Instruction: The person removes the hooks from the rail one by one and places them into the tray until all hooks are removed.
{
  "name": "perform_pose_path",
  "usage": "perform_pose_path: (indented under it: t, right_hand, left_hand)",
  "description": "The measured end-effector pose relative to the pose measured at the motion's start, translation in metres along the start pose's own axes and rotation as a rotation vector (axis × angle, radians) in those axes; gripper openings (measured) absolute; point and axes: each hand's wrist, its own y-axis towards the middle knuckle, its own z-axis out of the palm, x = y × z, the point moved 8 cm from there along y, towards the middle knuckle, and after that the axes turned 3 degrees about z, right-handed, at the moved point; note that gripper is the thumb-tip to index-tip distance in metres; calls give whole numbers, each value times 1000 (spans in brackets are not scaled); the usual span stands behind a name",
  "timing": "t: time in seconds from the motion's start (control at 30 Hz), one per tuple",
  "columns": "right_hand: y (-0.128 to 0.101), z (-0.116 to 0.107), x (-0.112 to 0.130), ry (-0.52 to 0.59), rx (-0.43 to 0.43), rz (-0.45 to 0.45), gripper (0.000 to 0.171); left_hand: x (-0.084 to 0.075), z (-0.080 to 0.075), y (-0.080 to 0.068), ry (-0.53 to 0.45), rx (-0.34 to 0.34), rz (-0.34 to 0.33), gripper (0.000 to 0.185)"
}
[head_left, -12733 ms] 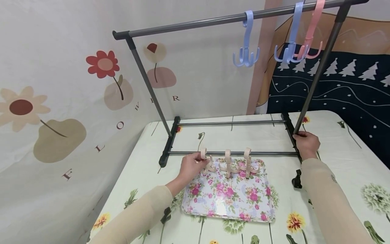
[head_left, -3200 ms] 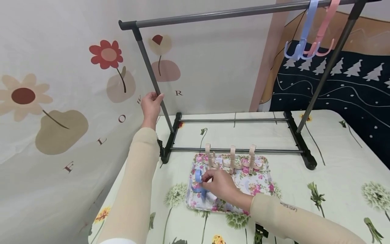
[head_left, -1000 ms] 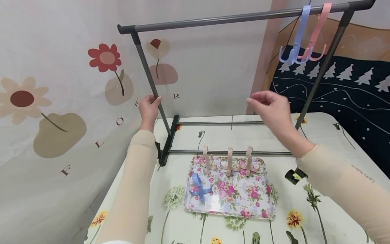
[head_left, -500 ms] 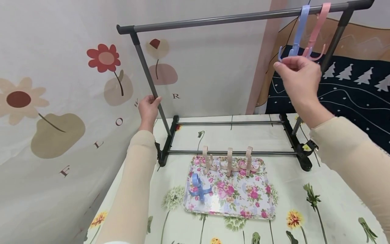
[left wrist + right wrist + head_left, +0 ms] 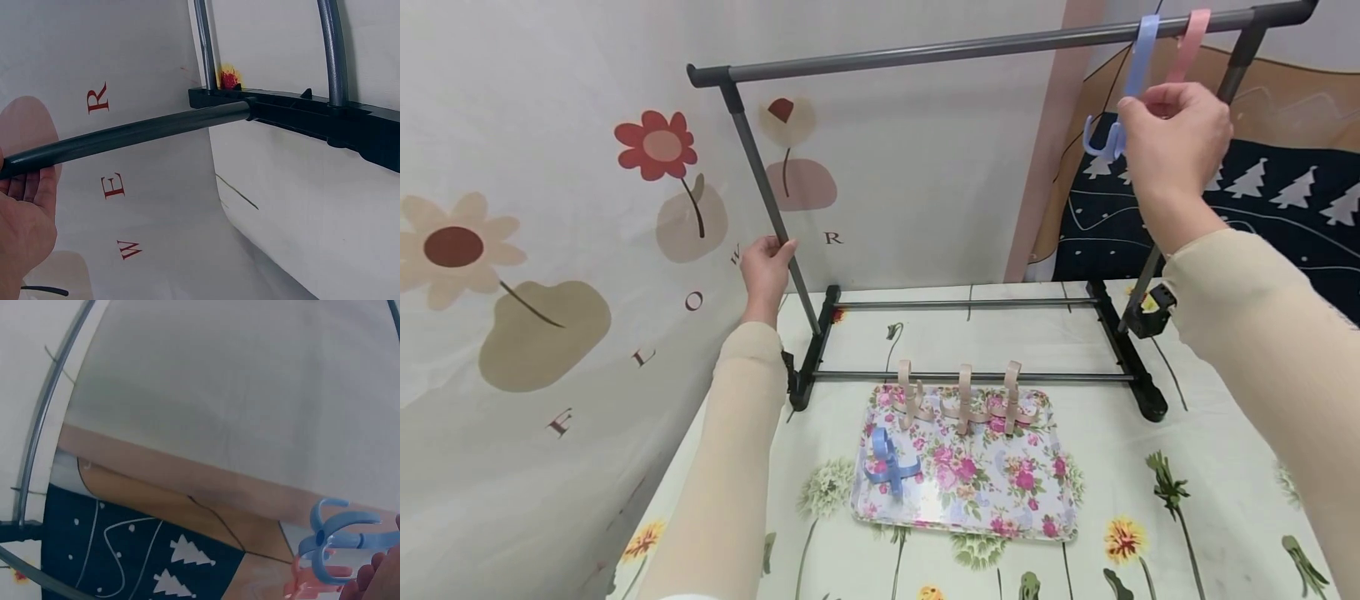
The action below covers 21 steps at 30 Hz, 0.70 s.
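Fingers of R hand point(image 5: 1172, 133) pinch blue hook point(image 5: 1131, 87) on rail point(image 5: 925, 52); L hand point(image 5: 766, 268) grips rack post point(image 5: 771, 208).

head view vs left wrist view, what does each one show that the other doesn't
Only the head view shows the floral metal tray holding three beige plastic hooks and a blue plastic hook, the right hand at the blue hanging hook beside a pink hanging hook, and the rack's top bar.

Only the left wrist view shows, up close, the upright post plugging into the black plastic foot.

Both show the left hand, its grip on that post, the grey metal rack and the lettered backdrop.
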Motion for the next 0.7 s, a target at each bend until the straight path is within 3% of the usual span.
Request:
perform_pose_path:
  t: [0.7]
  right_hand:
    - [19, 10, 11, -220, -115, 25, 43]
  left_hand:
    - [0, 3, 1, -34, -6, -17, 31]
